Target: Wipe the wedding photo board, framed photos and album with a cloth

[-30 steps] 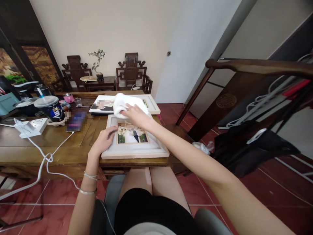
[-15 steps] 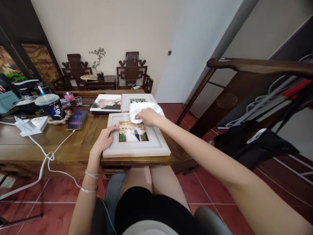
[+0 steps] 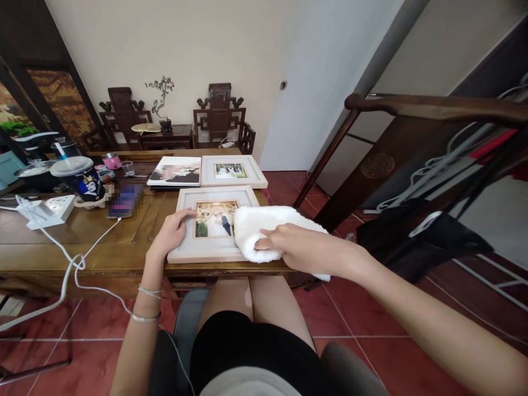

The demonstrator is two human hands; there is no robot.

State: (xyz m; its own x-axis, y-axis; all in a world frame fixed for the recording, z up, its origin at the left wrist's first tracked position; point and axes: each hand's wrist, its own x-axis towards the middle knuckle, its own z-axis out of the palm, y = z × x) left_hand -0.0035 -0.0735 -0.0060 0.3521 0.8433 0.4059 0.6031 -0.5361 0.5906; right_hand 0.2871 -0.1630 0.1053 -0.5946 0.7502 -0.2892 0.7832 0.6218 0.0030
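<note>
Table: brown wood, bearing the near frame at the edge closest to me.
Chair: dark, with a curved top rail (image 3: pixel 437 107), right of the near frame and standing apart from it.
Near frame (image 3: pixel 214 248): pale-edged, lying flat in front of me, with a small photo (image 3: pixel 214 220) of a couple inside a wide white border.
Far frame (image 3: pixel 231 171): also flat, just beyond the near frame.
White cloth (image 3: pixel 272 217): fluffy and folded, over the near frame's right front part and reaching past its right edge.
Picture stack (image 3: pixel 175 171): just beyond the near frame, towards its left.
Right hand (image 3: pixel 291 247): I'm gripping the cloth, fingertips tucked into its fold, at the near frame's right.
Left hand (image 3: pixel 171 234): holding nothing, my fingers stretched out over the near frame's left side.
Power strip (image 3: pixel 53 212): white, well left of the near frame.
Lidded cup (image 3: pixel 84 181): also left of the near frame, beyond the strip.
Phone (image 3: pixel 126 201): left of the near frame, blurred, with a white cable plugged in.
</note>
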